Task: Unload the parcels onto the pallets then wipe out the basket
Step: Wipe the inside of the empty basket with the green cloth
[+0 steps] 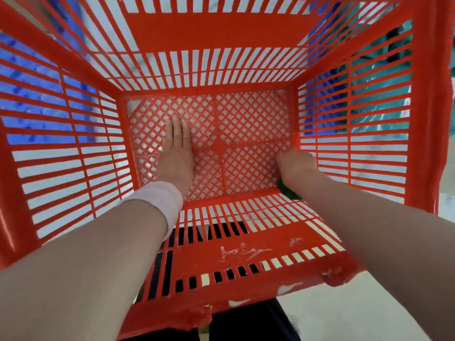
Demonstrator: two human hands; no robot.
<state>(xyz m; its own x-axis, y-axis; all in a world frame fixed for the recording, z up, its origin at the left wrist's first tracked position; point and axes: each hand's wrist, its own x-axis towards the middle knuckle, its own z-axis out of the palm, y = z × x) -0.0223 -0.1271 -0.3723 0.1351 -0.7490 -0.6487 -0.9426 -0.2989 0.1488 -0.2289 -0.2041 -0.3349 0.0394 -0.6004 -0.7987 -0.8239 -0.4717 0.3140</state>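
Head view: both arms reach down into the empty red basket (246, 28), the left hand (176, 153) flat with fingers together on its lattice floor, the right hand (296, 163) curled at the floor's right edge, its grasp indiscernible, no cloth visible.

Right hand (296, 163) fingers curled under, hidden, basket (221, 30) rim cut off

Left hand (176, 153) flat on red basket (221, 28) floor; right hand (296, 166) curled.
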